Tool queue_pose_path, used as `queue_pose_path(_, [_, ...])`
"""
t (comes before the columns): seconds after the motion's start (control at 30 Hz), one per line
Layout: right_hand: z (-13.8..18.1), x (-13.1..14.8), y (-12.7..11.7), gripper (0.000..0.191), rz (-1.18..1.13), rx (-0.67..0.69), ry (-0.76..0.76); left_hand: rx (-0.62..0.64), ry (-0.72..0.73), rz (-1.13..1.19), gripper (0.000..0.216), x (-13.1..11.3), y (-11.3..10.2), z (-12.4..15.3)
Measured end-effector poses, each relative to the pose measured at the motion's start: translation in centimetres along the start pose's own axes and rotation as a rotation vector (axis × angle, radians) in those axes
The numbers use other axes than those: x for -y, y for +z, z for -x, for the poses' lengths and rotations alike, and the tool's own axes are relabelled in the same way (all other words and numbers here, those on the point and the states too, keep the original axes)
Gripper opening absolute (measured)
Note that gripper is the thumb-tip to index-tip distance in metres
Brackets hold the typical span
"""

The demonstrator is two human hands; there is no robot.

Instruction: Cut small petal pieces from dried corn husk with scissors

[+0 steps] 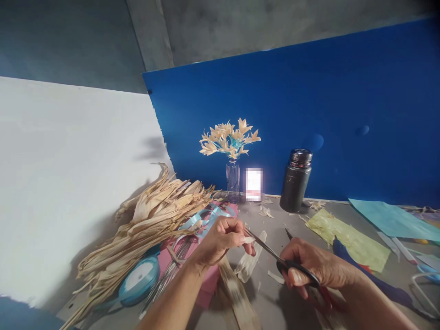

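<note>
My left hand (pixel 227 236) is closed, pinching a small pale piece of corn husk (pixel 249 239) between thumb and fingers. My right hand (pixel 305 266) grips black-handled scissors (pixel 266 247). Their blades are spread apart, one of them reaching to the husk piece at my left fingertips; whether it touches cannot be made out. Below my hands, wider husk strips (pixel 237 293) lie on the grey table, and another pale husk strip (pixel 252 261) lies just behind my left fingers. A red-handled tool (pixel 323 300) is partly hidden under my right hand.
A heap of dried husks (pixel 154 220), a blue ribbon spool (pixel 139 279) and thin wires (pixel 168 266) lie left. Behind stand a glass vase (pixel 233 178) of husk flowers (pixel 230 137) and a dark bottle (pixel 296 181). Right are yellow-green paper (pixel 347 238) and a dark blue tool (pixel 371 275).
</note>
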State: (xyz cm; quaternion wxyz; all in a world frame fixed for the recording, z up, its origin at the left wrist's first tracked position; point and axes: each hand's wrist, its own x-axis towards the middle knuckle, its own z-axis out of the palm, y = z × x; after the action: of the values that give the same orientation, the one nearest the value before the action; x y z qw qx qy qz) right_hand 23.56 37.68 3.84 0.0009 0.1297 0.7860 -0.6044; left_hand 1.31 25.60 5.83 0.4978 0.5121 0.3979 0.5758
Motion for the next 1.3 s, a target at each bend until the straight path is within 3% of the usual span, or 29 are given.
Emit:
queue_pose_path(0.4, [0.1, 0.5, 0.2, 0.055, 0.046, -0.009, 0.015, -0.094, 0.066, -0.013, 0.016, 0.3, -0.7, -0.1])
queue_pose_path(0.77, [0.0, 0.1, 0.2, 0.053, -0.017, -0.001, 0.064, -0.075, 0.073, -0.027, 0.015, 0.3, -0.8, 0.0])
queue_pose_path(0.93, [-1.0, -0.1, 0.2, 0.05, -0.042, -0.239, -0.054, -0.16, 0.094, -0.096, 0.017, 1.1, 0.3, -0.3])
queue_pose_path(1.03, [-1.9, -0.3, 0.9, 0.039, -0.145, -0.441, -0.095, -0.246, 0.064, -0.122, 0.022, 1.8, 1.3, -0.6])
queue_pose_path(1.13, [-2.3, -0.4, 1.5, 0.037, -0.273, -0.609, -0.109, -0.253, 0.029, -0.132, 0.024, 2.0, 2.1, -0.6])
queue_pose_path(1.3, [-2.1, -0.1, 1.8, 0.041, -0.371, -0.624, -0.177, -0.201, -0.017, -0.115, 0.021, 1.9, 2.8, -0.4])
